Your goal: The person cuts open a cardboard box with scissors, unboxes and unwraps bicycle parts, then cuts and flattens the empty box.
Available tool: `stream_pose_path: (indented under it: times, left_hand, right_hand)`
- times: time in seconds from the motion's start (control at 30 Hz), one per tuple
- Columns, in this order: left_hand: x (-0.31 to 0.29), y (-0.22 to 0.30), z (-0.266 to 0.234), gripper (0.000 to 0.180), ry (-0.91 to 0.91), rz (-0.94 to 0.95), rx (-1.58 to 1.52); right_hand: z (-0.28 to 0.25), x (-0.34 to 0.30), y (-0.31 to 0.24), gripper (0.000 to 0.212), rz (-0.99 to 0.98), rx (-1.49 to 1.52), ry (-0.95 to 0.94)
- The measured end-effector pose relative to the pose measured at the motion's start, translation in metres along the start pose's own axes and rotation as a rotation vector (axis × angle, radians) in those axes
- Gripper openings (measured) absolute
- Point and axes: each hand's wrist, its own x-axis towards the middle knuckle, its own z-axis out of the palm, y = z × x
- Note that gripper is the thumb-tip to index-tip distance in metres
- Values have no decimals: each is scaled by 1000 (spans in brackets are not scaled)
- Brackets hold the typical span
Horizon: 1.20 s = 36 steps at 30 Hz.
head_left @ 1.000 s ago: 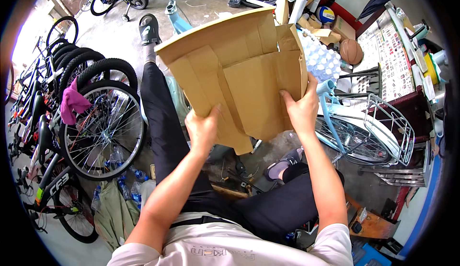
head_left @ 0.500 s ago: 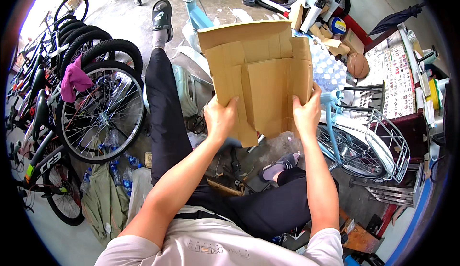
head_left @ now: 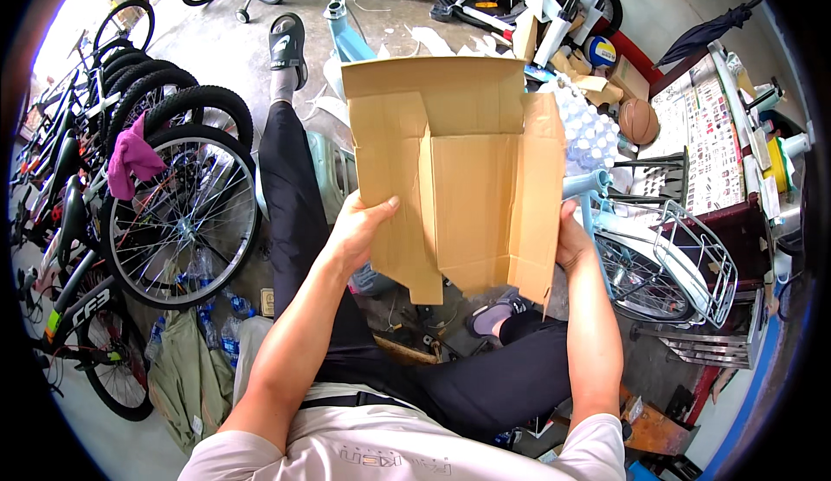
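A creased sheet of brown cardboard [head_left: 472, 195], partly unfolded with flaps along its edges, is held up in front of me over my legs. My left hand [head_left: 357, 228] grips its left edge, thumb on the near face and the fingers behind it. At the right edge, my right hand [head_left: 572, 237] holds the sheet near a folded side flap, its fingers partly hidden behind the cardboard. Just past the right hand stands a light blue bicycle frame [head_left: 589, 185]. The sheet covers part of the floor and the things behind it.
Several bicycles and loose wheels [head_left: 186, 221] crowd the left side, a pink cloth [head_left: 134, 159] draped on one. Plastic bottles [head_left: 230, 329] lie below. To the right are a basketball [head_left: 639, 121], a rear rack [head_left: 692, 251] and a low metal stand [head_left: 697, 342]. Bike parts fill the back.
The cardboard has come down and opened flatter, its side flap turned outward. My left hand has moved left and down, and my right hand has shifted lower along the edge.
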Motion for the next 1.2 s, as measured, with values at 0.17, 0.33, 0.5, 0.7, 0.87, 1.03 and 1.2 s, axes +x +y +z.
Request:
stream_pose_path:
  times: [0.17, 0.33, 0.5, 0.7, 0.87, 1.03, 1.2]
  left_hand:
    - [-20, 10, -4, 42, -249, -269, -216]
    - [-48, -39, 60, 71, -262, -373, -190]
    - [-42, -65, 93, 54, -54, -64, 66]
    - [-39, -20, 52, 67, -432, -171, 212]
    - [-49, -10, 22, 102, -721, 227, 759]
    - [-49, -6, 30, 80, -331, 331, 754]
    - [-46, -17, 67, 51, -304, 27, 502]
  right_hand:
    - [71, 15, -1, 95, -52, -140, 2]
    - [84, 47, 34, 86, -405, -802, 410]
    - [111, 31, 20, 97, -378, -943, 569]
    - [77, 39, -6, 79, -290, -512, 399]
    - [69, 32, -33, 69, -73, 88, 292]
    - [87, 32, -29, 73, -160, 174, 242]
    - [89, 43, -13, 65, -540, -131, 545]
